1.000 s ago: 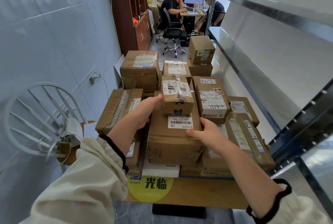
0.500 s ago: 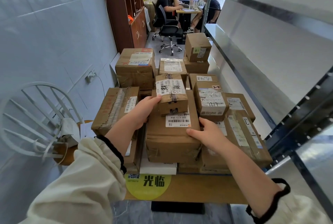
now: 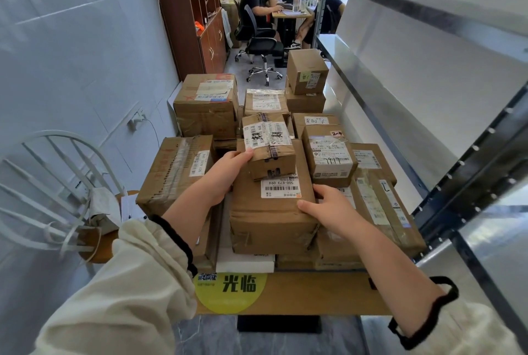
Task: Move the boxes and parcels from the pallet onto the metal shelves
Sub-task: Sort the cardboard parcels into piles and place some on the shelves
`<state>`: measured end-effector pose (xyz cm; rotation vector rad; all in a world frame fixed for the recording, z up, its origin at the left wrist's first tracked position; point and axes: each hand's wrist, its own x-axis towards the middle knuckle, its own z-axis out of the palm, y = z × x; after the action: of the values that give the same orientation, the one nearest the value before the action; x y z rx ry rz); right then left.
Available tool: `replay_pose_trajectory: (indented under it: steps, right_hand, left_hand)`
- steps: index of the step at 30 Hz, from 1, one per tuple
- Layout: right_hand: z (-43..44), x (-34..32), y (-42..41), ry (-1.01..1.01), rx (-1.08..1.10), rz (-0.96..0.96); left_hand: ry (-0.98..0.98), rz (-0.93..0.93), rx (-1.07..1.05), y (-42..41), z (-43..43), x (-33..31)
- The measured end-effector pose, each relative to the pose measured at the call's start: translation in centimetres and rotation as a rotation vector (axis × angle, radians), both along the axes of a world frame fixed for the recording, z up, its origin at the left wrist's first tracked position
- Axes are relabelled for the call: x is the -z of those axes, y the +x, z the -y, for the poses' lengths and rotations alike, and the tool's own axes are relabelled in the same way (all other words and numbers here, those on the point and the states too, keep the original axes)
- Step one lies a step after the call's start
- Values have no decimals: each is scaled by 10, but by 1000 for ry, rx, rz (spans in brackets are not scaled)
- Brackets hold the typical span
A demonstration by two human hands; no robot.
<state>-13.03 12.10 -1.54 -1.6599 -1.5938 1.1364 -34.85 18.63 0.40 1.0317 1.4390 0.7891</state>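
Observation:
A pile of brown cardboard boxes and parcels covers the wooden pallet [image 3: 300,294] in front of me. The nearest big box [image 3: 271,217], with a white barcode label, has a smaller taped box [image 3: 268,149] resting on its top. My left hand [image 3: 220,177] grips the big box's left side, thumb touching the small box. My right hand [image 3: 328,207] grips the big box's right front corner, thumb on top. The metal shelves [image 3: 428,103] run along the right, their boards bare.
A white wire chair [image 3: 57,183] with a paper on its seat stands at the left against the tiled wall. A brown cupboard [image 3: 197,11] and two seated people at a desk [image 3: 291,13] are at the far end, behind an office chair [image 3: 261,46].
Both hands stay on the sides of the big box. The view has shifted slightly, and the pile sits a little lower and closer in frame.

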Motion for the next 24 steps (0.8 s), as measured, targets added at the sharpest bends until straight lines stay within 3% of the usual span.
replay_pose_trajectory:
  steps: [20, 24]
  right_hand:
    - [3, -7, 18, -21, 2, -2]
    - [3, -5, 19, -10, 4, 11]
  left_hand:
    - [26, 68, -1, 14, -3, 8]
    - [45, 9, -44, 6, 3, 21]
